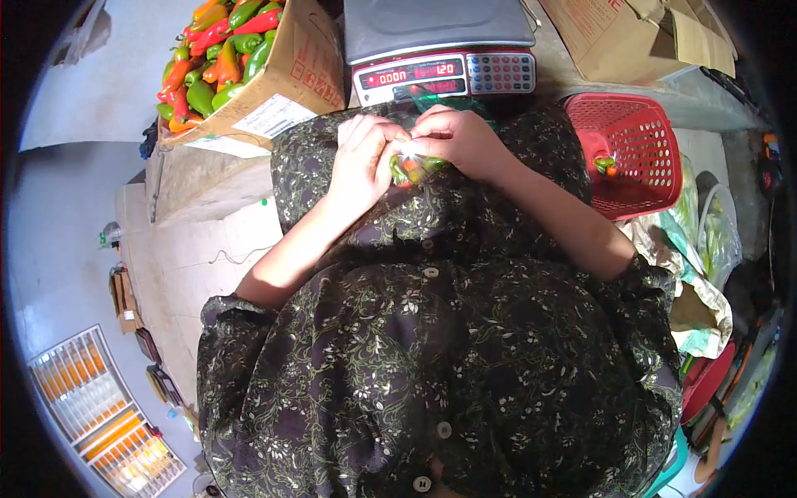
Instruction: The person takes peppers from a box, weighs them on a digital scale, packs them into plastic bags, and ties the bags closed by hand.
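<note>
A small clear plastic bag [413,168] with green, red and orange peppers in it hangs between my two hands, above my lap. My left hand [362,156] pinches the bag's top from the left side, fingers bent together. From the right, my right hand [458,143] closes on the same top edge, its fingertips close to those of my left hand. The bag's mouth is mostly hidden by the fingers. Just beyond them stands a digital scale [440,51] with lit red digits. Some green plastic [440,100] lies at its front edge.
A cardboard box [295,62] heaped with peppers [212,66] stands at the upper left. At the right is a red basket [633,149] with a small bundle of peppers [607,167] inside. Another cardboard box [614,37] is at the upper right. Sacks [701,311] lie below the basket.
</note>
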Available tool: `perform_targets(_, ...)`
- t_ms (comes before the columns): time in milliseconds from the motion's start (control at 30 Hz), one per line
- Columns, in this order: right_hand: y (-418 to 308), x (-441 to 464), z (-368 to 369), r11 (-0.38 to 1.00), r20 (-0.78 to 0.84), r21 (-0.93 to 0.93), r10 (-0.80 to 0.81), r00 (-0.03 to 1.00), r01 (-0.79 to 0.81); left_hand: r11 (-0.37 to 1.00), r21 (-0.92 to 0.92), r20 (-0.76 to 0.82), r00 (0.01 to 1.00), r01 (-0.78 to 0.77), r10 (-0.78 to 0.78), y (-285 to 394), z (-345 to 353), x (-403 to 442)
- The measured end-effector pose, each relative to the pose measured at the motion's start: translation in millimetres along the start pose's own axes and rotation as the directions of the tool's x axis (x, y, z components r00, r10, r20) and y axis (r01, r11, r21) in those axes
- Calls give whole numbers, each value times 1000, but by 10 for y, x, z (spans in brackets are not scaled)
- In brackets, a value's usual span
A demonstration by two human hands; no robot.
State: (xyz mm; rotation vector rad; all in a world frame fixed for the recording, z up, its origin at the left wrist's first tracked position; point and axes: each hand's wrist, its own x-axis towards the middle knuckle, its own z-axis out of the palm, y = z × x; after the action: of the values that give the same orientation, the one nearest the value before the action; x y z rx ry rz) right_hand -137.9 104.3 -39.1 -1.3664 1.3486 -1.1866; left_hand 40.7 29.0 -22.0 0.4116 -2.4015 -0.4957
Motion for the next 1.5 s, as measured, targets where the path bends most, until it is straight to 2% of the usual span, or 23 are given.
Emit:
perform_targets(133,24,7,2,999,3,-37,-6,1000,6,999,-14,-7,999,34,-34,53,-23,34)
perform_targets(233,-89,-15,-28,985,71,100,132,989,-138,999,-18,25,999,34,-34,57,-26,78)
perform_targets(333,-68,-4,-15,949,99,246,177,979,-197,998,-36,35,999,42,-41,18,-10,77)
perform_targets(433,26,30,-30,920,159,281,237,958,-274,999,-31,34,999,39,-38,-17,-8,93)
perform_targets(533,76,36,-11,912,130,297,253,959,-282,999,-11,42,998,49,-49,-19,-22,88)
perform_targets(633,-42,36,-18,982,26,9,188,982,-188,998,28,48,998,49,-50,-43,-44,71)
perform_targets(733,-56,37,39,994,-50,-106,-46,998,40,995,3,95,990,100,-100,-72,-86,69)
perform_targets(833,-188,14,15,980,5,-191,-64,998,64,981,0,166,967,196,-193,-41,-117,73)
perform_targets(933,-200,23,21,943,30,-262,-205,978,205,970,-23,186,955,241,-233,1,-138,64)
perform_targets(1033,-202,34,13,897,79,-365,-238,968,251,939,-65,231,921,337,-314,-4,-137,29)
perform_targets(1133,-195,50,52,899,7,-345,-284,959,269,896,-126,275,883,427,-382,13,-152,27)
perform_targets(1233,-177,40,43,892,9,-352,-299,954,283,906,-107,282,887,409,-367,44,-142,37)
perform_targets(1333,-132,46,68,927,-21,-292,-252,968,235,903,-76,310,870,423,-382,46,-157,60)
perform_targets(1433,4,55,76,939,-41,-216,-283,958,268,914,7,331,862,406,-385,52,-161,81)
perform_targets(1500,58,43,74,974,-23,-123,-195,981,191,911,-1,362,850,412,-384,21,-173,85)
